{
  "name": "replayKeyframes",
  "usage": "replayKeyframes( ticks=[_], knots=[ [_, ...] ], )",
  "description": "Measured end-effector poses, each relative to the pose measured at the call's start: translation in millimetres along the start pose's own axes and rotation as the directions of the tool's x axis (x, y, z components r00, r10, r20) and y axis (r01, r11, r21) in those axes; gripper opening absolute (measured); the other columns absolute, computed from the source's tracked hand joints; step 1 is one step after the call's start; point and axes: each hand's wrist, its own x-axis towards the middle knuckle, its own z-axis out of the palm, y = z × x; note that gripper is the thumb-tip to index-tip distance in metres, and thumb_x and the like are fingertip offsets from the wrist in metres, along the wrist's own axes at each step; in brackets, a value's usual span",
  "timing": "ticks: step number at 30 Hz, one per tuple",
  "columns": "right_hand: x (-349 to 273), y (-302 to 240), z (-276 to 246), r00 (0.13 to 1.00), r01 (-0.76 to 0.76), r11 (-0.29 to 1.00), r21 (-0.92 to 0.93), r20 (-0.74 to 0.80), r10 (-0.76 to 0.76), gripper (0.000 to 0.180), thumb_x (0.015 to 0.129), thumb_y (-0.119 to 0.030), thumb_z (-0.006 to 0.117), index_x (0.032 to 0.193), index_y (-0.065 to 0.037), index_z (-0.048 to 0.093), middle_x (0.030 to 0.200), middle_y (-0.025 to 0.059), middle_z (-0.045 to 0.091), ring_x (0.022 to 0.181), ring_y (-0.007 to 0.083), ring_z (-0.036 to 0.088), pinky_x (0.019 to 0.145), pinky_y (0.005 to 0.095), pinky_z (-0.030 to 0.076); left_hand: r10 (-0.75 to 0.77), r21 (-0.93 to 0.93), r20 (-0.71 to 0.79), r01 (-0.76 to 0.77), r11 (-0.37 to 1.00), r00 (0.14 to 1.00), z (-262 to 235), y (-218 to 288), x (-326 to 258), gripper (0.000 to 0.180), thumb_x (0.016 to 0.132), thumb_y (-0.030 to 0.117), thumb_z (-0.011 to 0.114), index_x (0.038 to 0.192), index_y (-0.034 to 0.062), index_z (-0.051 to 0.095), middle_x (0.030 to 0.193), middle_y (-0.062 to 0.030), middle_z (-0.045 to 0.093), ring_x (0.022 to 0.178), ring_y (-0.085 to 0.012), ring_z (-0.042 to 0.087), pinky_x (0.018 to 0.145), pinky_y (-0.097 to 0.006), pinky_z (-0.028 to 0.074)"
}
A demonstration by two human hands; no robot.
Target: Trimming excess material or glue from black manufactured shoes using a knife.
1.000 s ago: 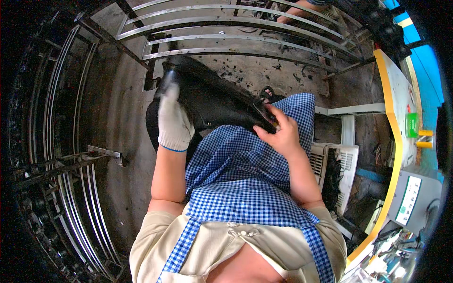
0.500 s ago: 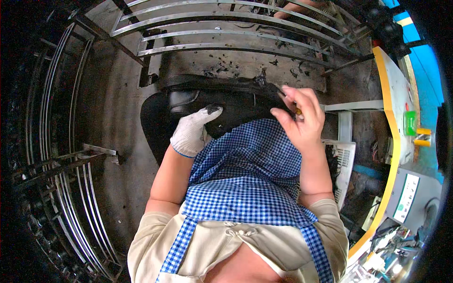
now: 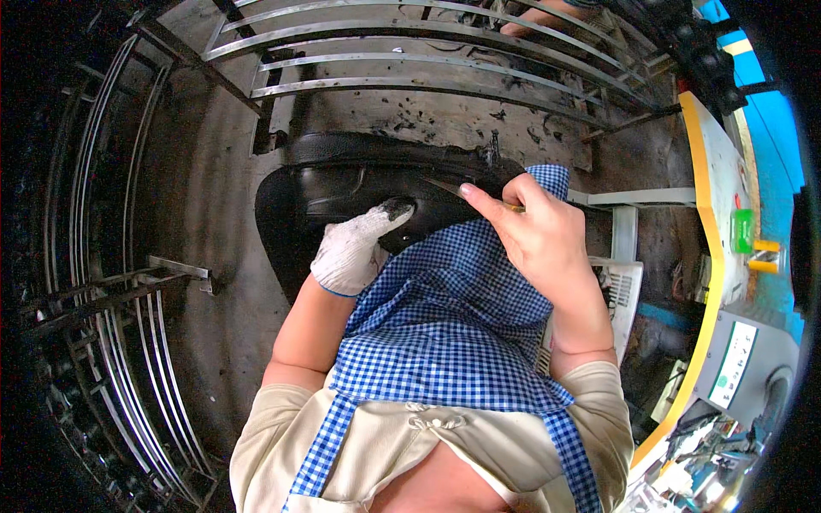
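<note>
A large black piece (image 3: 325, 184) with a glossy, smooth surface and a raised ridge along its far side lies across my lap. My left hand (image 3: 355, 248), in a white knit glove with a blackened thumb tip, grips its near edge. That thumb rests on top, and the other fingers are mostly hidden. Bare and closed, my right hand (image 3: 534, 227) holds a slim pointed tool (image 3: 443, 185) with its index finger stretched along it. The tool's tip points left over the black piece; its exact kind is unclear. A dark strip (image 3: 493, 150) sticks up at the far right edge.
Metal rail racks stand at the left (image 3: 107, 188) and ahead (image 3: 410, 34). Black scraps (image 3: 496, 115) litter the floor beyond the piece. At the right is a yellow-edged table (image 3: 703, 171) with a green object (image 3: 741, 231). A white slatted plastic item (image 3: 623, 295) sits beside my right forearm.
My right hand has turned over and moved inward, bringing the tool's tip left over the black piece. A fold of the checked apron now shows beyond that hand. My left hand barely moved.
</note>
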Motion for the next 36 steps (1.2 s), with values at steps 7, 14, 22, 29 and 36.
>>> replayKeyframes(
  ticks=[7,14,22,29,36],
  knots=[
    [-5,4,10,0.998,-0.062,0.998,0.005,-0.032,0.062,0.042,0.074,-0.007,0.063,0.113,-0.023,0.064,0.076,0.003,0.048,0.054,0.0183,0.054,0.046,0.0316,0.046,0.093,0.301,0.063,-0.107,0.948,0.994,-8,9,1,0.059,0.057,-0.004,0.062,0.112,0.0184,0.064,0.11,-0.011,0.064,0.096,-0.0263,0.064,0.084,-0.032,0.052],
    [-5,6,12,0.997,-0.063,0.995,0.072,-0.034,0.065,0.036,0.074,-0.008,0.064,0.106,-0.023,0.067,0.072,0.0021,0.048,0.052,0.0174,0.053,0.046,0.0318,0.045,0.032,0.379,0.093,-0.066,0.923,0.995,-6,2,-4,0.054,0.059,-0.003,0.064,0.11,0.0172,0.064,0.104,-0.0119,0.065,0.095,-0.0276,0.064,0.082,-0.033,0.052],
    [-6,15,12,0.997,-0.031,0.988,0.154,-0.062,0.041,0.035,0.073,-0.005,0.07,0.105,-0.02,0.069,0.067,0.0031,0.044,0.049,0.0158,0.047,0.043,0.029,0.04,-0.14,-0.4,0.008,0.131,0.907,0.99,5,1,-1,0.065,0.057,0.001,0.066,0.117,0.022,0.06,0.108,-0.0127,0.063,0.089,-0.0281,0.065,0.077,-0.035,0.054],
    [-6,14,19,0.991,-0.096,0.991,0.098,-0.088,0.105,0.033,0.074,-0.009,0.065,0.104,-0.023,0.069,0.071,0.0014,0.048,0.05,0.0165,0.052,0.045,0.0307,0.045,-0.038,0.539,0.186,-0.07,0.839,0.982,-8,1,-3,0.071,0.058,0.006,0.068,0.124,0.0264,0.055,0.113,-0.0131,0.062,0.09,-0.0279,0.065,0.076,-0.037,0.053],
    [-8,14,3,0.995,-0.091,0.994,0.058,-0.027,0.092,0.026,0.076,-0.012,0.065,0.099,-0.023,0.07,0.073,0.0013,0.051,0.053,0.0173,0.054,0.046,0.0312,0.045,-0.081,0.524,0.188,-0.03,0.851,0.979,-8,-2,-5,0.067,0.061,0.008,0.064,0.124,0.0304,0.055,0.115,-0.0133,0.061,0.095,-0.0287,0.063,0.077,-0.041,0.049]
  ],
)
